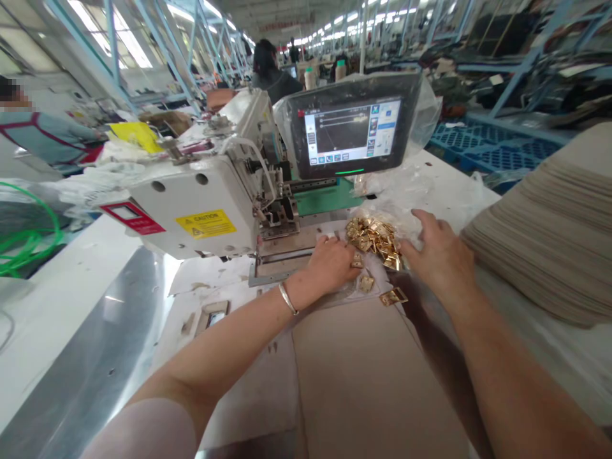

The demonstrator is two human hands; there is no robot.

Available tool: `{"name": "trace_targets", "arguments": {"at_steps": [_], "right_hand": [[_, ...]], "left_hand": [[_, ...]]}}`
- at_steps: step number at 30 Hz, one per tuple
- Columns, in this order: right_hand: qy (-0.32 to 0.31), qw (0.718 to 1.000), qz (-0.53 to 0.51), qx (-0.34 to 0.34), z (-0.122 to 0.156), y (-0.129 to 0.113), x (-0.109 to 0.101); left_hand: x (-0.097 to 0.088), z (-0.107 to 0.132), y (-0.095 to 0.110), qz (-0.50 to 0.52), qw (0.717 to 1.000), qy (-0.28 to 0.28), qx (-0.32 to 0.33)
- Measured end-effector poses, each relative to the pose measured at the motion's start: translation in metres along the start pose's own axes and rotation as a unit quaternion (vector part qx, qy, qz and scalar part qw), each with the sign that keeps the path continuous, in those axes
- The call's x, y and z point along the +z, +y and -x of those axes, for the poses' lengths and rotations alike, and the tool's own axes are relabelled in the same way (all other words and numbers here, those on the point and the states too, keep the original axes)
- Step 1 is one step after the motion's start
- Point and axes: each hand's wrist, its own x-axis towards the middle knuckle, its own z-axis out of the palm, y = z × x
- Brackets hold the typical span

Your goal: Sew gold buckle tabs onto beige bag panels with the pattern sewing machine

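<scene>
My left hand (335, 262) lies over the work plate beside the sewing machine (201, 204), its fingers curled down; a gold buckle (356, 260) shows at its edge, and whatever lies under the fingers is hidden. To the right is a heap of gold buckles (375, 236) in a clear plastic bag (406, 204). My right hand (442, 258) is at the right side of this heap, thumb and fingers apart, with nothing seen in it. Two loose buckles, one square (366, 283) and one longer (394, 296), lie just above a beige fabric panel (368, 376).
A tall stack of beige panels (545, 229) stands at the right. The control screen (354, 131) rises behind the buckles. Green tubing (33, 245) lies at the far left. A person (43, 131) sits at left, another (272, 70) ahead.
</scene>
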Motion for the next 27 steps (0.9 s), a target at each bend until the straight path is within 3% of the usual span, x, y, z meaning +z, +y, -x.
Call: {"name": "trace_targets", "arguments": {"at_steps": [4, 8, 10, 13, 17, 22, 25, 27], "right_hand": [[-0.094, 0.995, 0.036, 0.020, 0.001, -0.011, -0.012], [-0.113, 0.992, 0.062, 0.010, 0.000, -0.009, -0.005], [-0.105, 0.994, 0.039, 0.010, -0.001, -0.005, 0.000], [-0.067, 0.995, -0.070, -0.013, -0.003, 0.002, 0.006], [-0.003, 0.966, -0.257, -0.022, -0.002, 0.003, 0.016], [0.016, 0.914, -0.405, -0.004, -0.002, -0.001, 0.018], [0.011, 0.920, -0.392, -0.001, -0.002, 0.001, 0.017], [0.014, 0.931, -0.364, -0.004, -0.002, 0.001, 0.015]], "left_hand": [[0.000, -0.001, 0.003, -0.003, 0.999, -0.018, 0.037], [0.000, -0.006, 0.001, -0.013, 0.997, -0.027, 0.064], [-0.001, -0.008, -0.001, -0.019, 0.998, -0.030, 0.059], [-0.005, -0.014, -0.003, -0.012, 1.000, -0.016, -0.004], [-0.012, -0.037, 0.002, 0.015, 0.996, 0.045, -0.077], [-0.014, -0.062, 0.005, 0.010, 0.999, 0.040, -0.008], [-0.017, -0.050, 0.005, 0.031, 0.998, 0.054, -0.004], [-0.018, -0.033, 0.007, 0.049, 0.998, 0.026, 0.001]]}}
